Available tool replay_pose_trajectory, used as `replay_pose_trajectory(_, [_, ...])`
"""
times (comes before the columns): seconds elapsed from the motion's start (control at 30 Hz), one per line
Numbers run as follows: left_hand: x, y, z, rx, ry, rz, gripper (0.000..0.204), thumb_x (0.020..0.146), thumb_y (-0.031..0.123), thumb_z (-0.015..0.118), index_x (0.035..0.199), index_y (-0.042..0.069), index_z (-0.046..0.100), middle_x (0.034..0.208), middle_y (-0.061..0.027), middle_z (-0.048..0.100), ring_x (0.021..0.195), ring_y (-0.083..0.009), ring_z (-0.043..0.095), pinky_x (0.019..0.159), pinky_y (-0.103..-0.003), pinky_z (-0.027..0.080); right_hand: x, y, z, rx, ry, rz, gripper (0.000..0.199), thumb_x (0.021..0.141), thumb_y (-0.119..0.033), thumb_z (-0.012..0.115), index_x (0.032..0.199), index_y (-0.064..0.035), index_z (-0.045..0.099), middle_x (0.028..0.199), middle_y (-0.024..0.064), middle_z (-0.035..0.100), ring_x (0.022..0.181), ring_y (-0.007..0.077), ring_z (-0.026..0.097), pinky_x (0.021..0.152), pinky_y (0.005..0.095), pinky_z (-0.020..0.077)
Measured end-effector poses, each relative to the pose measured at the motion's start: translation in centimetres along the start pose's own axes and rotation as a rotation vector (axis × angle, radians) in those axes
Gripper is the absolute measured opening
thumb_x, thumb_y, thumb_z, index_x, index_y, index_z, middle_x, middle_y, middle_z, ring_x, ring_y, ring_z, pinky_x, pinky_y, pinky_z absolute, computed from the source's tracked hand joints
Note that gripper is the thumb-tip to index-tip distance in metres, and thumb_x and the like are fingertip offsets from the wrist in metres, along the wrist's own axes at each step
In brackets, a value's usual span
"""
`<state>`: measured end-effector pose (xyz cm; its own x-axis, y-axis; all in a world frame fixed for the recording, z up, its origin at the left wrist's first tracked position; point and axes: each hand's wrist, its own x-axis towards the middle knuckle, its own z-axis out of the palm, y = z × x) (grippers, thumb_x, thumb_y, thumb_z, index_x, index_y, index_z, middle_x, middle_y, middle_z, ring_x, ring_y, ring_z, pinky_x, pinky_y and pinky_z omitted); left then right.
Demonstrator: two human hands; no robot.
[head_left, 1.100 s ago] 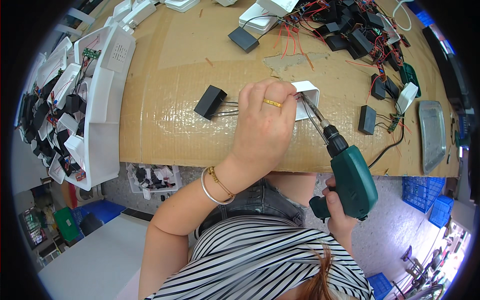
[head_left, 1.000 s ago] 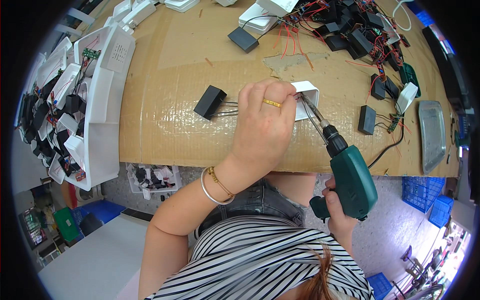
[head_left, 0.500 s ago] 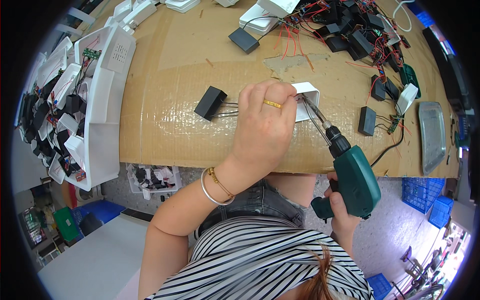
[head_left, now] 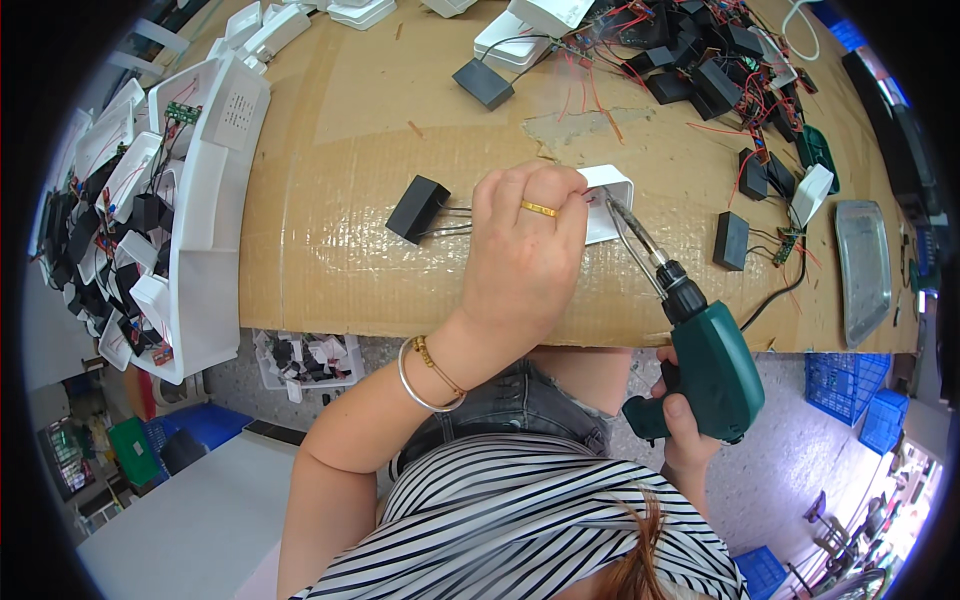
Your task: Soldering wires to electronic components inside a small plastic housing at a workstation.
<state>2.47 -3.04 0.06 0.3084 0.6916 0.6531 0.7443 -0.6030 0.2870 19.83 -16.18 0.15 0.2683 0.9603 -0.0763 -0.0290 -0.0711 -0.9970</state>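
My left hand (head_left: pixel 530 245) is closed on a small white plastic case (head_left: pixel 610 190), with its open side showing at the fingertips. From under that hand, thin dark wires run left to a black rectangular block (head_left: pixel 417 209) lying on the cardboard. My right hand (head_left: pixel 684 420) grips a green soldering gun (head_left: pixel 713 365) by its handle. Its metal tip and a thin feed tube reach into the white case, close to my left fingertips. Whether the tip touches anything inside is hidden by my fingers.
A white bin (head_left: pixel 215 215) full of cases and circuit boards stands at the left. Black blocks with red wires (head_left: pixel 700 75) are heaped at the far right. A metal tray (head_left: pixel 863 270) lies at the right edge. Blue crates (head_left: pixel 845 385) stand on the floor.
The soldering gun has shifted slightly toward me, its tip still inside the white case. My left hand and the case have moved a little to the left.
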Motion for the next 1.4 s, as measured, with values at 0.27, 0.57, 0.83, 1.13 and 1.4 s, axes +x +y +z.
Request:
replay_pose_trajectory(0.27, [-0.03, 0.0, 0.03, -0.003, 0.008, 0.002, 0.017, 0.065, 0.006, 0.054, 0.078, -0.004, 0.055, 0.093, -0.0096, 0.05, 0.092, -0.025, 0.048, 0.08, -0.038, 0.038, -0.15, -0.26, 0.22, -0.029, -0.055, 0.067, 0.055, 0.073, -0.021, 0.067, 0.118, 0.0029, 0.047, 0.102, 0.0139, 0.058, 0.071, 0.0121, 0.054, 0.065, 0.0241, 0.0446])
replay_pose_trajectory(0.57, [0.09, 0.03, 0.02, -0.01, 0.007, 0.007, 0.016, 0.064, 0.005, 0.054, 0.077, -0.004, 0.055, 0.093, -0.0094, 0.051, 0.092, -0.0248, 0.048, 0.08, -0.038, 0.038, -0.05, -0.38, 0.29, -0.04, -0.059, 0.068, 0.055, 0.074, -0.022, 0.067, 0.119, 0.0023, 0.046, 0.102, 0.0131, 0.058, 0.072, 0.0122, 0.054, 0.066, 0.0242, 0.0441])
replay_pose_trajectory(0.83, [-0.07, -0.11, 0.11, -0.01, 0.0, 0.011, 0.016, 0.064, 0.006, 0.055, 0.077, -0.004, 0.055, 0.093, -0.0096, 0.051, 0.092, -0.0248, 0.048, 0.079, -0.038, 0.038, 0.02, -0.07, -0.12, -0.127, -0.058, 0.043, 0.043, 0.075, -0.022, 0.066, 0.107, 0.002, 0.05, 0.088, 0.0086, 0.056, 0.07, 0.0138, 0.054, 0.064, 0.0261, 0.0434])
replay_pose_trajectory(1.13, [-0.01, -0.08, 0.34, -0.004, 0.02, 0.023, 0.017, 0.064, 0.006, 0.054, 0.077, -0.004, 0.056, 0.093, -0.0095, 0.051, 0.092, -0.0245, 0.048, 0.08, -0.038, 0.037, 0.15, 0.28, -0.5, -0.193, -0.083, 0.009, 0.044, 0.076, -0.022, 0.065, 0.109, 0.0026, 0.05, 0.091, 0.0104, 0.058, 0.068, 0.0136, 0.054, 0.064, 0.0258, 0.0437])
replay_pose_trajectory(1.4, [0.08, -0.15, 0.03, 0.006, 0.026, 0.026, 0.013, 0.064, 0.001, 0.057, 0.076, -0.002, 0.055, 0.092, -0.009, 0.051, 0.088, -0.0251, 0.049, 0.076, -0.037, 0.039, 0.14, 0.15, -0.47, -0.076, -0.091, 0.003, 0.052, 0.074, -0.024, 0.067, 0.114, 0.0043, 0.049, 0.098, 0.014, 0.059, 0.068, 0.0131, 0.054, 0.063, 0.0246, 0.0446])
